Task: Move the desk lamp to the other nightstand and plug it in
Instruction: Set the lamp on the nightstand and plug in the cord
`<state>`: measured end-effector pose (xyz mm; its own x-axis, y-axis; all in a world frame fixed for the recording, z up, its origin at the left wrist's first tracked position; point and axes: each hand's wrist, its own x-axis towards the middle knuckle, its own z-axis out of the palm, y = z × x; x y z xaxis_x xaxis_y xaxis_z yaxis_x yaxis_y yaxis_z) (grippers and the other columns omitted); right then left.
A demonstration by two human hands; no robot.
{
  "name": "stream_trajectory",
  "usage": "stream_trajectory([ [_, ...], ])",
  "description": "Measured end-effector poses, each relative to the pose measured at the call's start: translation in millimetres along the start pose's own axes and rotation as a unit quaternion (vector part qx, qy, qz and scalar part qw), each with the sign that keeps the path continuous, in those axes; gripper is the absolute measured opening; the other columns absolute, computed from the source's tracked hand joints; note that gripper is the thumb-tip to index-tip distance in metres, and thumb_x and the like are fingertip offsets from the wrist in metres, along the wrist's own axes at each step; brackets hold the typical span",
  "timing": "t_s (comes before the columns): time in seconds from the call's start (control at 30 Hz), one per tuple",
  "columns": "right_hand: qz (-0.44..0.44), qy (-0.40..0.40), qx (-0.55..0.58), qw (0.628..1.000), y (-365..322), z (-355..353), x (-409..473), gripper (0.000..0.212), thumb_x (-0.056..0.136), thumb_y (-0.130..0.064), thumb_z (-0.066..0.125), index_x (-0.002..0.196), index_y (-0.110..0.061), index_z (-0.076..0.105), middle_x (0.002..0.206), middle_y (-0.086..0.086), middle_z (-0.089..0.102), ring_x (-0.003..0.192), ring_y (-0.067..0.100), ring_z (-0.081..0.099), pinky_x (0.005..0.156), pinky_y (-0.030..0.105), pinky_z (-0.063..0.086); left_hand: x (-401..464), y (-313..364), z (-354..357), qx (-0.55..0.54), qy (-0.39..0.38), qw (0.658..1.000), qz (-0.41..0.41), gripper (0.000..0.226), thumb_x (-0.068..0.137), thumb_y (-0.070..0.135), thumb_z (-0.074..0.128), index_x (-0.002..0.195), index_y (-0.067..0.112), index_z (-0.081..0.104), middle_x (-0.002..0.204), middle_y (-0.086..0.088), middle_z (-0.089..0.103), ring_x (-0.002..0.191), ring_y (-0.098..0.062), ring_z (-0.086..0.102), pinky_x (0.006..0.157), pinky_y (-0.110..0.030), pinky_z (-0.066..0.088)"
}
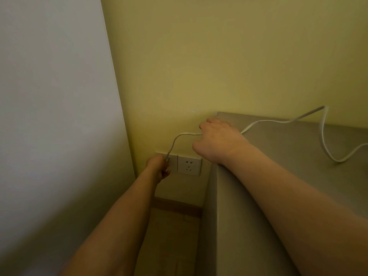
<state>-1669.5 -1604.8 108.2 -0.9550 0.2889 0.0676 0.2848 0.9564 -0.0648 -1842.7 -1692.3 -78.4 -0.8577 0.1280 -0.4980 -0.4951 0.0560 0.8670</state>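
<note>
Gripping one white cord (278, 121): left hand (158, 168) fingers at two wall sockets (189, 165), right hand (217, 140) fingers beside nightstand (298, 156).

left hand (158, 166): fist, arm outstretched | right hand (217, 140): fingers curled

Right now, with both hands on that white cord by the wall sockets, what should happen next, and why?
Probably push the plug home: the left hand holds the cord end against the left socket, and the right hand feeds slack from the nightstand.
</note>
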Motion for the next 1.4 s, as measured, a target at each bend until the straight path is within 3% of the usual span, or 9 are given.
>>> stream_trajectory([
  [0.1,0.001,-0.001,0.005,1.000,-0.1,-0.7,-0.7,0.057,0.083,-0.031,0.044,0.136,-0.011,0.044,0.148,0.012,0.037,0.139,0.029,0.028,0.114,0.042,0.022,-5.0,-0.3,4.5,0.025,0.025,0.999,0.026,0.026,0.093,-0.004,0.036,0.081,0.006,0.057,0.069,-0.007,0.046,0.057,-0.018,0.041,0.062,-0.036,0.057],
  [0.27,-0.001,0.002,0.009,1.000,0.0,-0.3,-1.8,0.053,0.083,-0.029,0.044,0.132,-0.009,0.047,0.144,0.013,0.041,0.138,0.029,0.030,0.113,0.042,0.024,-1.0,-3.3,-1.0,-0.007,-0.030,1.000,0.004,0.026,0.092,-0.002,0.034,0.085,0.007,0.057,0.064,-0.004,0.043,0.050,-0.014,0.035,0.054,-0.036,0.055],
  [0.5,0.000,0.001,0.009,1.000,0.4,-1.6,-2.0,0.057,0.083,-0.031,0.042,0.137,-0.011,0.043,0.147,0.012,0.037,0.140,0.029,0.028,0.114,0.043,0.022,2.4,0.4,-5.1,0.006,-0.058,0.998,0.002,0.025,0.092,-0.003,0.034,0.086,0.006,0.056,0.063,-0.005,0.042,0.051,-0.014,0.035,0.058,-0.039,0.056],
  [0.7,-0.003,0.004,0.010,1.000,0.2,-0.3,-0.4,0.056,0.083,-0.032,0.044,0.135,-0.010,0.044,0.145,0.013,0.039,0.139,0.029,0.029,0.114,0.042,0.022,12.6,-2.0,6.8,-0.007,-0.016,1.000,0.019,0.029,0.089,-0.005,0.035,0.103,0.004,0.058,0.070,-0.007,0.047,0.054,-0.015,0.040,0.055,-0.038,0.057],
  [1.1,-0.002,0.019,0.022,1.000,1.3,-0.8,-3.7,0.056,0.083,-0.032,0.043,0.135,-0.012,0.045,0.143,0.010,0.043,0.134,0.027,0.035,0.111,0.039,0.027,23.7,-0.4,-0.6,-0.011,-0.045,0.999,-0.008,0.030,0.092,0.006,0.027,0.094,0.004,0.057,0.062,-0.007,0.049,0.047,-0.016,0.036,0.058,-0.038,0.057],
  [1.4,0.004,0.029,0.020,0.999,0.5,0.1,-2.3,0.055,0.084,-0.033,0.043,0.135,-0.012,0.046,0.141,0.008,0.044,0.133,0.027,0.038,0.109,0.039,0.030,21.4,1.4,-4.3,-0.007,-0.057,0.998,-0.006,0.029,0.089,0.000,0.030,0.097,0.003,0.057,0.065,-0.008,0.049,0.049,-0.016,0.038,0.058,-0.038,0.057],
])
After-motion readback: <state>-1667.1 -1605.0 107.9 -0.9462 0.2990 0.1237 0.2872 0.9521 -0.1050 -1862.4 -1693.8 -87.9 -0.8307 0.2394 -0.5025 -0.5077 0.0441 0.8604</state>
